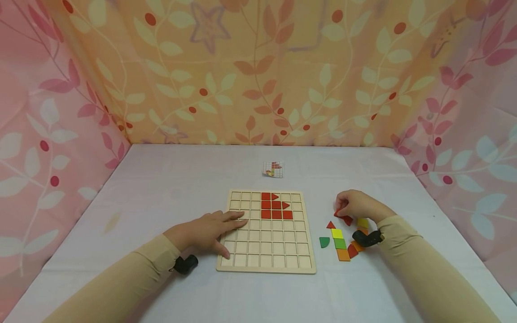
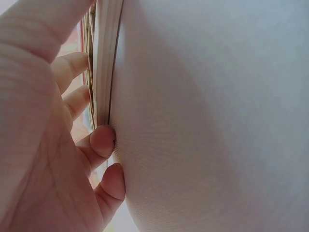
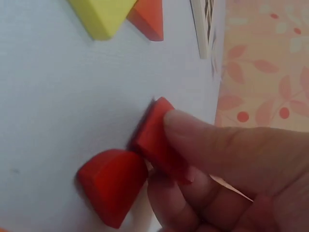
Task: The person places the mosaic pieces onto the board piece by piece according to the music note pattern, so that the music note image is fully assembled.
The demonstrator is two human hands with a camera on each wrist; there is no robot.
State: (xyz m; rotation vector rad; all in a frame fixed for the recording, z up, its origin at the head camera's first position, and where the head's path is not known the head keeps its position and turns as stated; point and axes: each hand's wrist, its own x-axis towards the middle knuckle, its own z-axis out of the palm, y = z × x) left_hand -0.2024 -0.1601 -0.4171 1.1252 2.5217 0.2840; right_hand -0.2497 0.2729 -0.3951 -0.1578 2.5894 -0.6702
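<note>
A wooden grid board point(image 1: 266, 270) lies on the table, with several red square blocks point(image 1: 266, 205) and two red triangles point(image 1: 286, 205) in its upper rows. My left hand point(image 1: 202, 231) rests on the board's left side, fingers spread over the grid; the left wrist view shows some fingertips beside the board's edge point(image 2: 105, 67). To the right of the board, my right hand point(image 1: 357, 204) pinches a red block point(image 3: 161, 140) between thumb and fingers. Its full shape is partly hidden by the thumb. Touching or just beside it is a red quarter-round block point(image 3: 113, 186) on the table.
Loose blocks lie right of the board: a red triangle point(image 1: 330, 225), a yellow square point(image 1: 337, 233), a green quarter-round point(image 1: 324, 242), an orange square point(image 1: 343, 255) and several others, some under the right wrist. A small pattern card point(image 1: 273, 169) lies behind the board. Patterned cloth walls surround the table.
</note>
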